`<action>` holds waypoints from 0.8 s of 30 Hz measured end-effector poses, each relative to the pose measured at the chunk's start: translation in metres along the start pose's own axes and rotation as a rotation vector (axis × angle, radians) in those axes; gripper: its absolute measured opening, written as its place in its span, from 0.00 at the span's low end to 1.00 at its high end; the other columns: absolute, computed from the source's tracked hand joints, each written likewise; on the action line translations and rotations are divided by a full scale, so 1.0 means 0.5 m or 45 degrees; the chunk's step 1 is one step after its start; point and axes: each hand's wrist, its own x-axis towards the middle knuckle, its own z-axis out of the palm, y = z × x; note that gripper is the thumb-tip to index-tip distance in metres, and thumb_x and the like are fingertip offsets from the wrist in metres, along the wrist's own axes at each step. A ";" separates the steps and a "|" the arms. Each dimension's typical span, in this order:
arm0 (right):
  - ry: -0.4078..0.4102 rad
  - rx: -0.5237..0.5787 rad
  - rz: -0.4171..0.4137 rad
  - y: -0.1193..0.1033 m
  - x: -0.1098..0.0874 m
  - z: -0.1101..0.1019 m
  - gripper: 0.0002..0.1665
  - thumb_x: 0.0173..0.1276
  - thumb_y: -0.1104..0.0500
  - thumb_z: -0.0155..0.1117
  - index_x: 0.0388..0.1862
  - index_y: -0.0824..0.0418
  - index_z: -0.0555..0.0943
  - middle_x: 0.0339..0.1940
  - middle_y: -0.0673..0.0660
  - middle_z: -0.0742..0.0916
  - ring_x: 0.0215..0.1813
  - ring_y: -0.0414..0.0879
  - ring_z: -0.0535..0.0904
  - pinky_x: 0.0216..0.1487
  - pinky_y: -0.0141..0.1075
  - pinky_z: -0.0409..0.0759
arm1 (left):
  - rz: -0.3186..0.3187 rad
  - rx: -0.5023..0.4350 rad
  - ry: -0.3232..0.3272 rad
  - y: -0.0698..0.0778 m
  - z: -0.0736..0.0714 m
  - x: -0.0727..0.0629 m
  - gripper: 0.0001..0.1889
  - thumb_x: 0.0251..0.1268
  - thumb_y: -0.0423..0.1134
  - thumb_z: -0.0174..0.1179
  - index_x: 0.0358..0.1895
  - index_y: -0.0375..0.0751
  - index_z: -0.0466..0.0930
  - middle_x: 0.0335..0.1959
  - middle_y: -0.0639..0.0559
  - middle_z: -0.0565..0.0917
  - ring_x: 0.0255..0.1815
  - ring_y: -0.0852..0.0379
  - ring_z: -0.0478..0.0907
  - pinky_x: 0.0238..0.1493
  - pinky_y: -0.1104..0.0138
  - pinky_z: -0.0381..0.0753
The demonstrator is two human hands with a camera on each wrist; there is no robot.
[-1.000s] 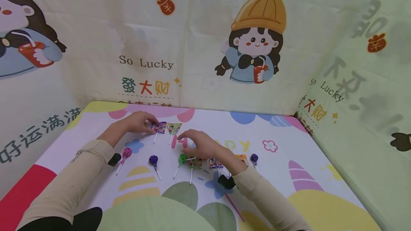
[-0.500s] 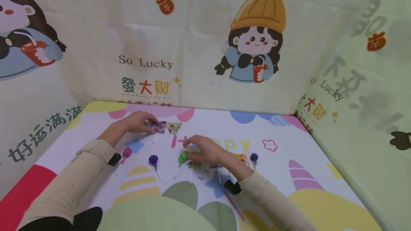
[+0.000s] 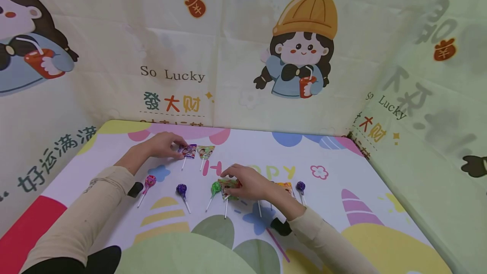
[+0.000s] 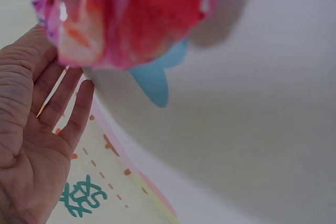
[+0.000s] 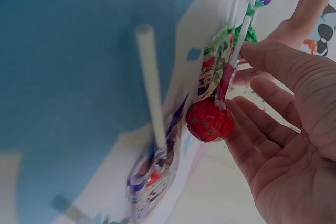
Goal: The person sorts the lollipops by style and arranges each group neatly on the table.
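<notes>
At the back of the table, my left hand (image 3: pixel 164 145) rests beside a flat lollipop in a purple wrapper (image 3: pixel 189 151). Its thumb and index finger are at the wrapper's left edge; a pink lollipop (image 4: pixel 131 19) blocks the fingertips in the left wrist view. My right hand (image 3: pixel 249 183) hovers low over the middle row, thumb and fingers apart. In the right wrist view its fingers lie beside a red round lollipop (image 5: pixel 210 121), the thumb tip close to the white stick. Behind that is a flat green-wrapped lollipop (image 3: pixel 229 187). Whether the fingers touch the red one is unclear.
A flat green-yellow lollipop (image 3: pixel 206 152) lies right of the purple one. Along the row are a dark purple lollipop (image 3: pixel 181 190), a green one (image 3: pixel 215 187), an orange packet (image 3: pixel 286 187) and another purple one (image 3: pixel 300 186). Printed cloth (image 3: pixel 236 54) walls the table's back.
My right hand has moved down and slightly right, from above the row to the green-wrapped lollipop, its thumb now over that wrapper. My left hand has stayed in place.
</notes>
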 end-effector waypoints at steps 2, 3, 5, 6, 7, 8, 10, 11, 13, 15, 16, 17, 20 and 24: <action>0.008 -0.011 -0.003 0.002 -0.005 0.001 0.24 0.70 0.57 0.70 0.63 0.61 0.79 0.58 0.56 0.84 0.59 0.49 0.81 0.59 0.38 0.81 | 0.000 0.003 0.000 0.001 0.000 0.000 0.23 0.63 0.45 0.73 0.59 0.43 0.84 0.57 0.44 0.84 0.54 0.45 0.76 0.61 0.46 0.78; 0.011 -0.013 -0.005 0.003 -0.008 0.001 0.24 0.70 0.57 0.70 0.62 0.61 0.79 0.58 0.56 0.84 0.59 0.50 0.81 0.58 0.38 0.81 | 0.000 0.004 0.000 0.001 0.001 0.000 0.23 0.63 0.45 0.73 0.59 0.43 0.85 0.57 0.44 0.84 0.54 0.45 0.76 0.61 0.46 0.78; 0.015 -0.011 -0.015 0.005 -0.012 0.001 0.24 0.70 0.58 0.70 0.62 0.61 0.79 0.58 0.56 0.83 0.59 0.50 0.82 0.57 0.38 0.82 | 0.001 0.006 0.000 0.002 0.001 0.000 0.22 0.62 0.45 0.73 0.59 0.43 0.85 0.57 0.44 0.85 0.54 0.45 0.76 0.60 0.46 0.78; 0.018 -0.009 -0.017 0.005 -0.014 0.001 0.24 0.70 0.58 0.70 0.62 0.61 0.79 0.58 0.56 0.83 0.59 0.50 0.82 0.57 0.38 0.82 | 0.000 0.008 -0.001 0.002 0.001 0.000 0.22 0.62 0.45 0.73 0.59 0.43 0.85 0.57 0.44 0.85 0.54 0.45 0.76 0.60 0.46 0.78; 0.022 -0.007 -0.021 0.006 -0.016 0.001 0.24 0.70 0.58 0.70 0.63 0.62 0.79 0.58 0.56 0.83 0.59 0.50 0.82 0.57 0.38 0.82 | 0.000 0.010 -0.002 0.002 0.001 0.000 0.22 0.62 0.45 0.73 0.59 0.43 0.85 0.56 0.44 0.85 0.54 0.45 0.76 0.60 0.46 0.78; 0.024 -0.002 -0.026 0.007 -0.018 0.000 0.24 0.69 0.58 0.70 0.63 0.62 0.79 0.58 0.56 0.83 0.59 0.50 0.82 0.57 0.38 0.82 | -0.002 0.013 -0.002 0.002 0.001 0.000 0.22 0.62 0.46 0.73 0.59 0.44 0.85 0.56 0.44 0.85 0.54 0.45 0.76 0.60 0.46 0.78; 0.028 0.006 -0.034 0.008 -0.019 0.001 0.25 0.69 0.57 0.71 0.63 0.62 0.79 0.57 0.56 0.83 0.59 0.50 0.82 0.57 0.38 0.82 | -0.004 0.018 -0.002 0.001 0.001 0.000 0.23 0.62 0.46 0.73 0.59 0.44 0.85 0.56 0.44 0.85 0.54 0.45 0.76 0.60 0.46 0.78; 0.031 0.008 -0.034 0.008 -0.019 0.001 0.26 0.68 0.57 0.71 0.63 0.62 0.79 0.57 0.56 0.83 0.59 0.50 0.82 0.57 0.38 0.82 | -0.004 0.019 -0.003 0.001 0.001 0.000 0.23 0.62 0.46 0.73 0.59 0.44 0.85 0.56 0.44 0.85 0.54 0.45 0.76 0.60 0.46 0.78; 0.031 0.011 -0.033 0.009 -0.019 0.001 0.27 0.67 0.57 0.73 0.63 0.61 0.78 0.58 0.56 0.83 0.59 0.50 0.81 0.58 0.39 0.82 | -0.004 0.020 -0.002 0.000 0.001 0.001 0.23 0.62 0.46 0.73 0.59 0.44 0.85 0.56 0.45 0.85 0.54 0.45 0.76 0.60 0.47 0.78; 0.021 0.009 -0.027 0.007 -0.019 0.000 0.28 0.66 0.58 0.73 0.64 0.61 0.78 0.59 0.55 0.83 0.60 0.49 0.80 0.60 0.39 0.81 | -0.002 0.017 -0.002 0.000 0.001 0.000 0.23 0.62 0.46 0.73 0.59 0.44 0.85 0.56 0.45 0.85 0.54 0.45 0.76 0.59 0.47 0.79; 0.014 0.008 -0.024 0.007 -0.020 0.000 0.28 0.66 0.58 0.74 0.64 0.60 0.78 0.60 0.55 0.83 0.61 0.49 0.80 0.61 0.39 0.81 | -0.002 0.014 -0.001 0.000 0.001 0.000 0.23 0.62 0.46 0.73 0.59 0.44 0.85 0.56 0.44 0.85 0.53 0.45 0.76 0.59 0.47 0.79; 0.005 0.004 -0.019 0.007 -0.020 0.000 0.29 0.65 0.59 0.74 0.64 0.60 0.78 0.60 0.55 0.83 0.61 0.49 0.80 0.62 0.39 0.80 | -0.001 0.014 -0.001 0.000 0.001 0.000 0.22 0.62 0.46 0.73 0.59 0.44 0.85 0.56 0.44 0.85 0.53 0.45 0.76 0.59 0.47 0.79; -0.014 -0.004 -0.017 0.006 -0.020 0.000 0.30 0.64 0.60 0.75 0.65 0.59 0.78 0.60 0.55 0.82 0.62 0.49 0.79 0.62 0.39 0.80 | 0.002 0.016 0.001 0.002 0.000 -0.001 0.22 0.62 0.45 0.73 0.58 0.44 0.85 0.55 0.44 0.85 0.53 0.45 0.76 0.59 0.47 0.79; -0.018 -0.011 -0.011 0.005 -0.021 -0.001 0.31 0.64 0.60 0.75 0.65 0.60 0.77 0.61 0.55 0.82 0.62 0.50 0.79 0.61 0.40 0.81 | 0.007 0.025 0.001 0.003 -0.001 -0.001 0.22 0.62 0.45 0.73 0.58 0.44 0.85 0.55 0.44 0.85 0.53 0.46 0.77 0.59 0.47 0.79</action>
